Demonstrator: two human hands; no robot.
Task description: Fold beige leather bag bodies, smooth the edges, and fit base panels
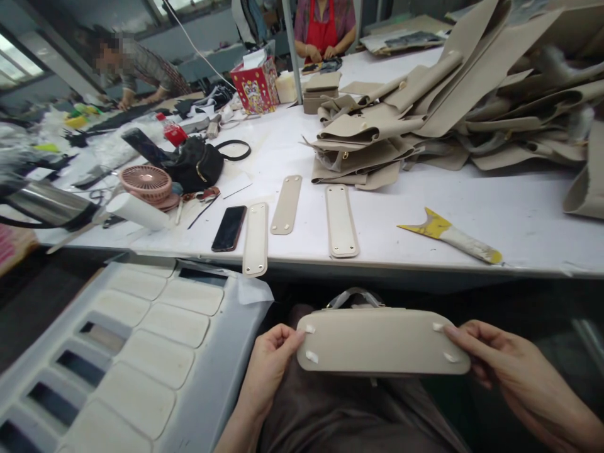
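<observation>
Over the lap I hold a long beige bag base panel (pixel 384 343) with rounded ends and small white tabs near its corners. My left hand (pixel 271 365) pinches its left end between thumb and fingers. At the right end, my right hand (pixel 507 362) grips with the thumb on the face and the fingers behind. A clear-wrapped handle (pixel 356 296) shows just behind the panel's upper edge; how it joins is hidden. On the table ahead lie similar smaller panels: a pale-faced one (pixel 342 221), a beige one (pixel 286 204) and another pale one (pixel 255 239) overhanging the edge.
A white table (pixel 377 242) runs across the front, bearing a phone (pixel 229 228), a yellow notched spreader (pixel 450 236), a pink fan (pixel 146 182) and piled beige bag pieces (pixel 401 126). At left stands a grey rack (pixel 221 352) of pale panels. Two people work farther back.
</observation>
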